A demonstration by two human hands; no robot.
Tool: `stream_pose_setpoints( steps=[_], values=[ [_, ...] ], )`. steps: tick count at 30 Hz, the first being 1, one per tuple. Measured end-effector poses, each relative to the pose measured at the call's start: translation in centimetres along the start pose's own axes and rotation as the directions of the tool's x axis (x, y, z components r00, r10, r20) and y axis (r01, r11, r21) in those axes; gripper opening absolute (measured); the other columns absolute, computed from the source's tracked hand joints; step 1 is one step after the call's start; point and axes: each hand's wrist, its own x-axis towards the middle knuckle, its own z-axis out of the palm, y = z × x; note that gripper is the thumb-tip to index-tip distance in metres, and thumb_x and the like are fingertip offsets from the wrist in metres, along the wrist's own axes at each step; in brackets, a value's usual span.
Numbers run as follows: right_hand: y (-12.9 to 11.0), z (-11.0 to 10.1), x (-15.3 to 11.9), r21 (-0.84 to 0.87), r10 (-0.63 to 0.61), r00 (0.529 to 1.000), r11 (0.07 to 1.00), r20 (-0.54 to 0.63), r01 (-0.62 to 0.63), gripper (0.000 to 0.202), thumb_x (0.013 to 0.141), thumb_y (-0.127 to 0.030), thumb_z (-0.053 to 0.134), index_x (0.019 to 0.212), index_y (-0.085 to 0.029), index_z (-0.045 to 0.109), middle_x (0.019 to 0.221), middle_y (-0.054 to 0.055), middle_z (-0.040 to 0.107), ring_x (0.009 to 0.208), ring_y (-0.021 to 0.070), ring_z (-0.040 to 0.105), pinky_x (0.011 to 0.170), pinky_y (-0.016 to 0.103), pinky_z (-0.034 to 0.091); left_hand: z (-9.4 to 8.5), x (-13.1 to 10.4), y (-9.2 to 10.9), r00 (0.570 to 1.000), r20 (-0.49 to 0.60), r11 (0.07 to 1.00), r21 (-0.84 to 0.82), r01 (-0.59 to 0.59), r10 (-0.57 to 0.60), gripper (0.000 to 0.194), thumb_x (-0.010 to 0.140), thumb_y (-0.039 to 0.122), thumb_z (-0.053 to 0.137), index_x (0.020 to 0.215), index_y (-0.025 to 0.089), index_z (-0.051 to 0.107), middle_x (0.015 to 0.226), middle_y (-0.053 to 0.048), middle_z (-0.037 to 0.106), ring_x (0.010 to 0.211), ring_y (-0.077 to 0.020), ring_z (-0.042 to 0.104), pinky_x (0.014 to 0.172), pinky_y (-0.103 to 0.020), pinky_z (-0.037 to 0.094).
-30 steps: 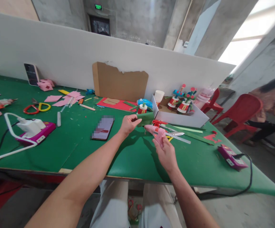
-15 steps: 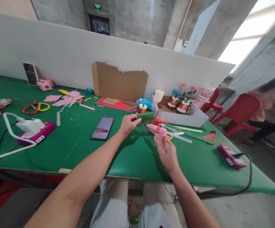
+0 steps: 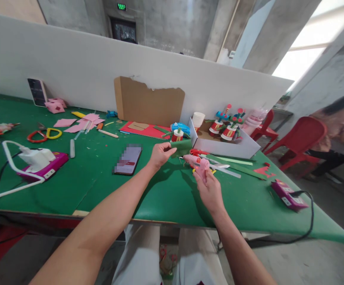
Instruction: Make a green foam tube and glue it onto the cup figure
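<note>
My left hand pinches a strip of green paper by its left end, held above the table. In my right hand is a pink hot glue gun, its nozzle pointing left, just below the paper's right part. Whether the nozzle touches the paper I cannot tell. Just behind the paper stands a paper-cup figure with a red and white body and striped green arms. Red-handled scissors lie partly hidden behind the glue gun.
A white box holding similar cup figures stands at the back right. A phone lies left of my hands. Purple power strips sit on both sides. Pink paper pieces and more scissors lie left. A person sits at far right.
The glue gun's nozzle has shifted very slightly right and away from the green paper. My left hand and the paper stay almost in place.
</note>
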Motion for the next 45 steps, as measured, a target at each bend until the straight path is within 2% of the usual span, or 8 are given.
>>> stream_pose_setpoints(
  steps=[5,9,18,26,34,41,45],
  values=[
    [0.1,0.0,0.1,0.002,-0.013,1.000,1.000,-0.018,0.013,0.031,0.084,-0.041,0.046,0.094,-0.016,0.061,0.082,0.009,0.067,0.078,0.0210,0.062,0.070,0.030,0.047,0.0,0.1,0.0,1.000,0.003,1.000,0.000,0.001,-0.001,0.037,0.066,0.039,0.063,0.047,0.017,0.039,0.046,0.006,0.031,0.048,-0.0066,0.026,0.046,-0.022,0.020],
    [0.2,0.0,0.2,-0.007,-0.003,1.000,1.000,-0.026,0.003,0.034,0.084,-0.041,0.046,0.098,-0.015,0.061,0.083,0.009,0.068,0.081,0.0223,0.063,0.075,0.032,0.048,0.1,0.0,0.0,1.000,-0.006,1.000,-0.019,0.009,-0.009,0.036,0.065,0.038,0.063,0.047,0.017,0.039,0.046,0.006,0.031,0.048,-0.0066,0.025,0.046,-0.022,0.020],
    [0.3,-0.2,0.2,0.005,-0.028,0.999,1.000,-0.030,0.028,0.033,0.085,-0.040,0.047,0.103,-0.015,0.061,0.104,0.013,0.068,0.097,0.0243,0.062,0.086,0.035,0.046,0.0,0.0,0.1,1.000,0.002,0.999,-0.028,0.017,-0.017,0.036,0.065,0.037,0.063,0.048,0.017,0.039,0.046,0.006,0.031,0.047,-0.0066,0.026,0.046,-0.022,0.020],
    [1.0,0.0,0.1,-0.042,-0.058,0.996,0.998,-0.066,0.055,0.040,0.087,-0.042,0.044,0.110,-0.014,0.061,0.108,0.015,0.067,0.102,0.0258,0.062,0.086,0.035,0.047,0.0,0.1,-0.2,1.000,0.008,0.999,-0.037,0.014,-0.014,0.036,0.066,0.037,0.063,0.048,0.017,0.039,0.047,0.006,0.031,0.047,-0.0067,0.026,0.046,-0.022,0.020],
    [1.2,0.0,0.2,-0.047,-0.067,0.993,0.997,-0.098,0.063,0.045,0.086,-0.046,0.043,0.111,-0.014,0.062,0.112,0.016,0.066,0.106,0.0267,0.061,0.090,0.038,0.046,0.0,0.0,-0.1,1.000,0.010,0.999,-0.039,0.012,-0.012,0.036,0.066,0.037,0.063,0.048,0.017,0.040,0.047,0.006,0.032,0.047,-0.0068,0.027,0.046,-0.022,0.020],
    [1.2,-0.3,0.3,-0.043,-0.057,0.993,0.998,-0.107,0.053,0.045,0.085,-0.043,0.044,0.109,-0.009,0.062,0.108,0.019,0.067,0.104,0.0284,0.061,0.087,0.038,0.047,0.0,0.0,0.0,1.000,-0.006,1.000,-0.028,0.007,-0.007,0.036,0.065,0.036,0.064,0.048,0.017,0.039,0.046,0.006,0.030,0.047,-0.0066,0.026,0.046,-0.022,0.020],
    [1.4,-0.3,0.4,-0.045,-0.059,0.991,0.997,-0.116,0.054,0.045,0.085,-0.045,0.043,0.107,-0.011,0.061,0.109,0.019,0.066,0.103,0.0284,0.061,0.087,0.039,0.047,0.0,0.0,-0.1,1.000,-0.004,0.999,-0.036,0.005,-0.005,0.036,0.065,0.036,0.064,0.048,0.017,0.039,0.047,0.006,0.031,0.047,-0.0065,0.026,0.046,-0.022,0.020]
  ],
)
